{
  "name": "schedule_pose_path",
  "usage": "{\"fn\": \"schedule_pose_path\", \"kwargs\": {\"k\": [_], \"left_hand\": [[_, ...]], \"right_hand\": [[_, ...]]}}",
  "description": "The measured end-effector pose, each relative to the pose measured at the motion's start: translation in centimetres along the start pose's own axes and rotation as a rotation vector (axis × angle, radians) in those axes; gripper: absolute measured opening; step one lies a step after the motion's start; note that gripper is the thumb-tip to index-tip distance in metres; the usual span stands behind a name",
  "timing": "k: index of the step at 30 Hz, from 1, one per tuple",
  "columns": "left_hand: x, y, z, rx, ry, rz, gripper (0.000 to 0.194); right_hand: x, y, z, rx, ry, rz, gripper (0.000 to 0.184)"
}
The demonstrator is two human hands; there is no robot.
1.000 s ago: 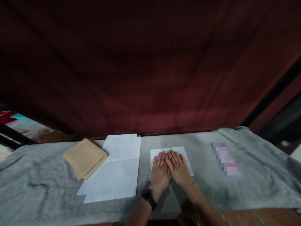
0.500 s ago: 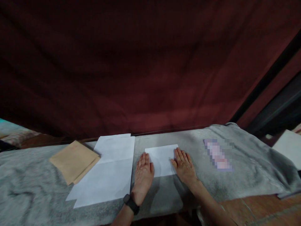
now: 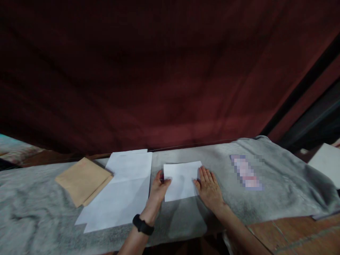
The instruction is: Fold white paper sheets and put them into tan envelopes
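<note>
"Looking down in the head view, where do we see our left hand (image 3: 158, 190)?"

"Thumb over the left edge of the small white paper (image 3: 182, 181), fingers curled beside it (whether pinching, we cannot tell)."

"And our right hand (image 3: 210, 190)?"

"Flat across the right edge, thumb apart. We have the paper on grey cloth (image 3: 217, 153), between white sheets (image 3: 127, 189) and a pixelated slip (image 3: 246, 172)."
</note>
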State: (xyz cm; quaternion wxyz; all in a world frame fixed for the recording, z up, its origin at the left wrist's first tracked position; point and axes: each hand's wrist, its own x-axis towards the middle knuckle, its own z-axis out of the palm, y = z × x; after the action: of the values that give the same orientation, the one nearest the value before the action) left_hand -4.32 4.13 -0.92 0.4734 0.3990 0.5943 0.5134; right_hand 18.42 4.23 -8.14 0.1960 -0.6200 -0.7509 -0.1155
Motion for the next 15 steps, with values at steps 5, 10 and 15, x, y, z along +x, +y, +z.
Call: {"fn": "schedule_pose_path", "kwargs": {"k": [5, 10, 15], "left_hand": [[-0.2, 0.3, 0.2, -0.056, -0.009, -0.113, 0.059], [-0.7, 1.3, -0.2, -0.087, 0.016, -0.166, 0.058], [-0.5, 2.6, -0.5, -0.108, 0.018, -0.181, 0.062]], "right_hand": [[-0.5, -0.9, -0.8, 0.086, -0.048, -0.056, 0.065], [-1.4, -3.1, -3.3, 0.258, -0.208, -0.303, 0.084], [-0.6, -4.2, -5.1, 0.365, -0.259, -0.249, 0.062]]}}
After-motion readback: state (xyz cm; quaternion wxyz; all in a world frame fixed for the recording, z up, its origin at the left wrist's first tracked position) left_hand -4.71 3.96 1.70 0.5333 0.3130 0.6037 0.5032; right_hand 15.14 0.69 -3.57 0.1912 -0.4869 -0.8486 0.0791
